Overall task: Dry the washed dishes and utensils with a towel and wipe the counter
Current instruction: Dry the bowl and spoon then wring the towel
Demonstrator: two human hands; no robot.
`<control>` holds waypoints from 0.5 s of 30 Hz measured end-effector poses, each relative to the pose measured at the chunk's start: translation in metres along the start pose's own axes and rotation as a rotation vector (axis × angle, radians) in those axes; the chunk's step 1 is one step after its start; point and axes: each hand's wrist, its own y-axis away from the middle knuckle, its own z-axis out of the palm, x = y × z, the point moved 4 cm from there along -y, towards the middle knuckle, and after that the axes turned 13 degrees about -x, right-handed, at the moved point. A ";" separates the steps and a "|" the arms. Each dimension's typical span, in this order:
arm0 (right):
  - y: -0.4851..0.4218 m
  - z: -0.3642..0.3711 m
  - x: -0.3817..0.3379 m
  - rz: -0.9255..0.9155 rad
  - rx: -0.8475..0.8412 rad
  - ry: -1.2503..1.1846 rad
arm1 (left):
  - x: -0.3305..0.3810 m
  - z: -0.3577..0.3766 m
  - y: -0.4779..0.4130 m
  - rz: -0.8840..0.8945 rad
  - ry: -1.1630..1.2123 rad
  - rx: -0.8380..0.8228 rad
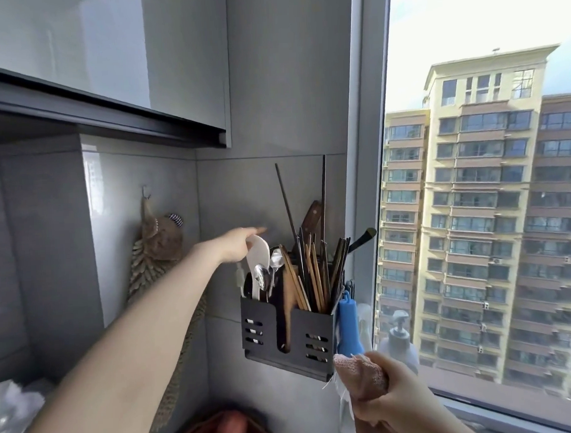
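Observation:
A black wall-mounted utensil holder (315, 326) hangs beside the window. It is packed with several chopsticks (313, 274), metal spoons (264, 276), a wooden-handled knife (311, 216) and a white rice paddle (259, 260). My left hand (234, 244) reaches up to the holder, its fingers stretched straight along the wall just behind the top of the white paddle. I cannot tell whether it touches the paddle. Lower right, my right hand (403, 397) grips a bunched pink towel (361, 371) just below the holder's corner.
A blue-handled brush (348, 328) hangs at the holder's right side. A pump bottle (399, 337) stands on the window sill. A brown plush hand towel (161, 241) hangs from a wall hook. A bowl of reddish food (228, 431) and a plastic bag (11, 405) sit below.

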 end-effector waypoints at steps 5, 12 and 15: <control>-0.002 0.003 0.004 0.015 0.013 0.011 | -0.003 0.006 0.005 -0.042 -0.064 -0.034; 0.004 0.017 -0.005 -0.013 0.045 0.013 | 0.004 0.030 0.024 -0.093 -0.135 -0.152; 0.014 0.017 -0.011 -0.029 0.066 -0.003 | 0.001 0.034 0.026 -0.138 -0.028 -0.042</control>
